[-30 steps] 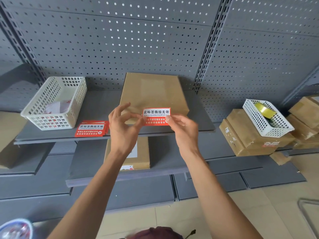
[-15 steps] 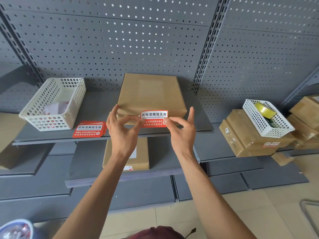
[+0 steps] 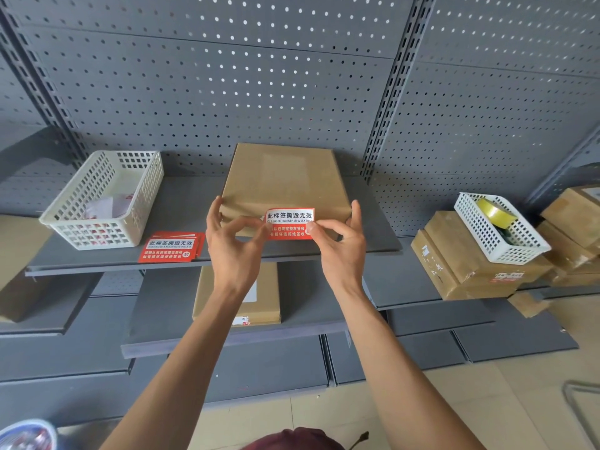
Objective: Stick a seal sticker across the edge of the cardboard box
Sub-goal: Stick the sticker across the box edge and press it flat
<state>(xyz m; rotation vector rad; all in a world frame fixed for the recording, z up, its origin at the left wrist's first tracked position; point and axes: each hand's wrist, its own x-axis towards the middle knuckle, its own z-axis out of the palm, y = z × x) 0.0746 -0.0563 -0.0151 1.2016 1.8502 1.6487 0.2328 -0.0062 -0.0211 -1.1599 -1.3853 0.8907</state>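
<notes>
Since a second ago my hands have carried the seal sticker (image 3: pixel 290 223) forward and down, so it now sits over the near edge of the cardboard box (image 3: pixel 285 180) instead of in front of it. Head view: my left hand (image 3: pixel 234 245) pinches the sticker's left end between thumb and forefinger, other fingers spread up by the box's left corner. My right hand (image 3: pixel 341 243) pinches the right end, forefinger raised at the box's right corner. Box lies flat on the grey shelf (image 3: pixel 373 219). Left of it a stack of stickers (image 3: pixel 170 247) beside a white basket (image 3: pixel 104 198).
</notes>
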